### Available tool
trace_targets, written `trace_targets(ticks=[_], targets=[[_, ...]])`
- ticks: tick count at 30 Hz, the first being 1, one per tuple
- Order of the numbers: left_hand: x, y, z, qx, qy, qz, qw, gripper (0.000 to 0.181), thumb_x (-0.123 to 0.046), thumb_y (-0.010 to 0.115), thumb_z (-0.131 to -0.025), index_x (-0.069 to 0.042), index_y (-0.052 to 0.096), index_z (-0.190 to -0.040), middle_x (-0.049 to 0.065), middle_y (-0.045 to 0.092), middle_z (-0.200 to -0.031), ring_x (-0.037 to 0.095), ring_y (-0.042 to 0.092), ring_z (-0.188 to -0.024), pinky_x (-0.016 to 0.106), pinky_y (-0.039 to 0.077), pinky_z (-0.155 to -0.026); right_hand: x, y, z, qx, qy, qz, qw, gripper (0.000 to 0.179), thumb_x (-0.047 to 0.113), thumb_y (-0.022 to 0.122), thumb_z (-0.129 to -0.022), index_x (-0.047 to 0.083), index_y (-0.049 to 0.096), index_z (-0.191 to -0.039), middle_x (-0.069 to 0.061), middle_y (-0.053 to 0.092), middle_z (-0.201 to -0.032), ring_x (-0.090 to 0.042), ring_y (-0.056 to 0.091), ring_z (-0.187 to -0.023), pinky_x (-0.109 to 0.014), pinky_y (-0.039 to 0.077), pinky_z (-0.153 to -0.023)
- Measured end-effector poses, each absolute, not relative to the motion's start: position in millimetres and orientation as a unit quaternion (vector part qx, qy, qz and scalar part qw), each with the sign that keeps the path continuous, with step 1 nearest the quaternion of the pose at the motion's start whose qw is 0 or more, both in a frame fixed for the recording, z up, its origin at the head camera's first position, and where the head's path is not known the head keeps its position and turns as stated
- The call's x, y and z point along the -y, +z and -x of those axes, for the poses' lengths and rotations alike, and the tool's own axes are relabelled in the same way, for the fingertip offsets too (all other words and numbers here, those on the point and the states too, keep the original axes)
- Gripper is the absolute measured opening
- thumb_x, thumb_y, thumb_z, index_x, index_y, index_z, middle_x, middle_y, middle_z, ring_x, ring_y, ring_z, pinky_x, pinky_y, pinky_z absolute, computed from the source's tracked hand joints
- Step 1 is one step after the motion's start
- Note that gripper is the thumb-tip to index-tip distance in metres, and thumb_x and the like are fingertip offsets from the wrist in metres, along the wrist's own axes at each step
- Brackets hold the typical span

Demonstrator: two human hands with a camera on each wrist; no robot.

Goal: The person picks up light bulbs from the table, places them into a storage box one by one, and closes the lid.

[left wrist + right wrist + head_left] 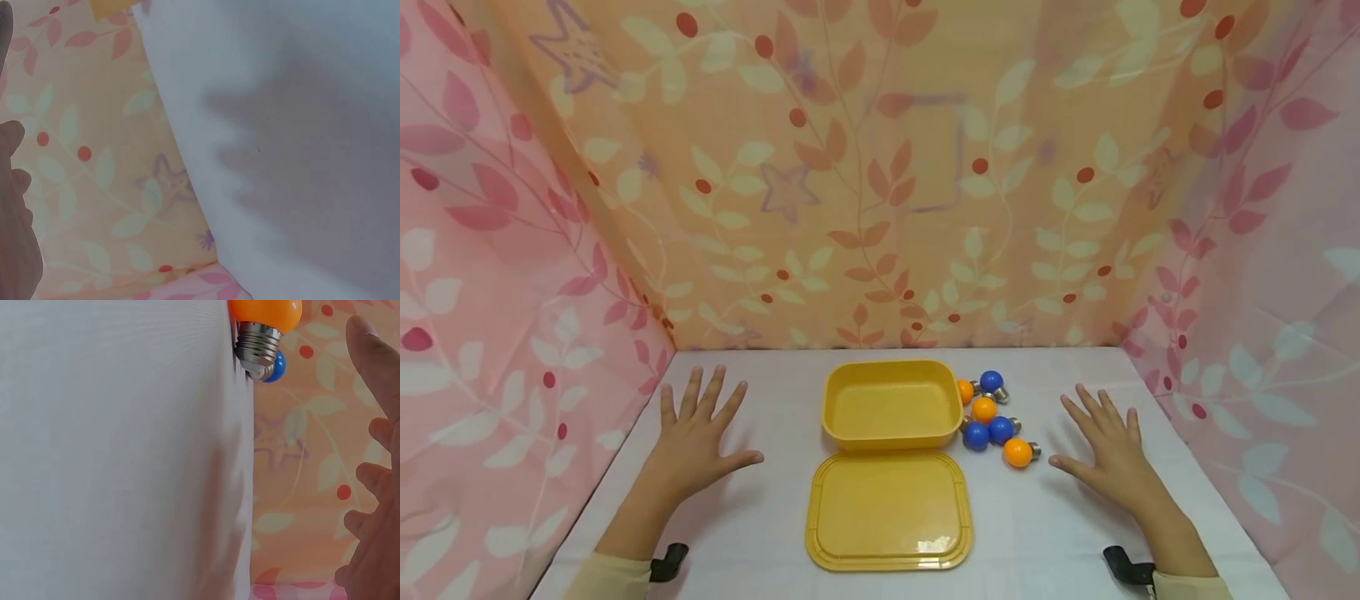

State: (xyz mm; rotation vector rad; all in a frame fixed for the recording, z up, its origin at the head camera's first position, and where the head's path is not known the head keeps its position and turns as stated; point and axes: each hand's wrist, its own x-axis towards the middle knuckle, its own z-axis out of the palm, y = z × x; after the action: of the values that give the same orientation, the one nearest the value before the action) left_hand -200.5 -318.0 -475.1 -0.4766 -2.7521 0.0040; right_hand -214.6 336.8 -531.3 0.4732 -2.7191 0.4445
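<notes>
My left hand [694, 446] is spread with fingers straight over the left side of the table, holding nothing. On the other side my right hand [1107, 450] hovers with its fingers apart, also holding nothing; the nearest thing to it is an orange light bulb [1017, 452] with a metal screw base. Several more orange and blue bulbs, among them a blue bulb [976, 436], lie in a loose group. They sit against the right side of a yellow plastic box [892, 444]. In front of the box lies its flat yellow lid [889, 510]. In the right wrist view, an orange bulb [265, 312] shows at the top.
The white tabletop [1037, 533] reaches to a patterned orange cloth [865, 250] at the back. Pink leaf-print cloths stand along the left [497, 333] and right sides. Both wrists carry a black strap-on piece [668, 563].
</notes>
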Motion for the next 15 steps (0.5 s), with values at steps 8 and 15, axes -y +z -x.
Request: trace_targets(ticks=[8,15], targets=[[304,-474,208,0.973,-0.058,0.158,0.155,0.114,-0.082,0.062,-0.08,-0.025,0.014,-0.166,0.017,0.002,-0.173,0.04,-0.016,-0.157,0.071,-0.018,-0.117,-334,-531,215,0.951,0.193,-0.173,0.167,0.104,0.047,0.085,-0.08,0.026,0.027,-0.164,-0.019,0.024,-0.168,-0.049,0.009,-0.155,-0.072,-0.017,-0.116],[287,-478,213,0.966,-0.156,0.163,0.125,0.106,-0.061,0.07,-0.088,-0.022,0.011,-0.167,0.016,-0.001,-0.173,0.045,-0.011,-0.157,0.071,-0.016,-0.118,-335,-537,217,0.935,0.278,-0.174,0.133,0.097,0.039,0.083,-0.085,0.026,0.028,-0.164,-0.018,0.024,-0.168,-0.053,0.015,-0.152,-0.076,-0.012,-0.116]])
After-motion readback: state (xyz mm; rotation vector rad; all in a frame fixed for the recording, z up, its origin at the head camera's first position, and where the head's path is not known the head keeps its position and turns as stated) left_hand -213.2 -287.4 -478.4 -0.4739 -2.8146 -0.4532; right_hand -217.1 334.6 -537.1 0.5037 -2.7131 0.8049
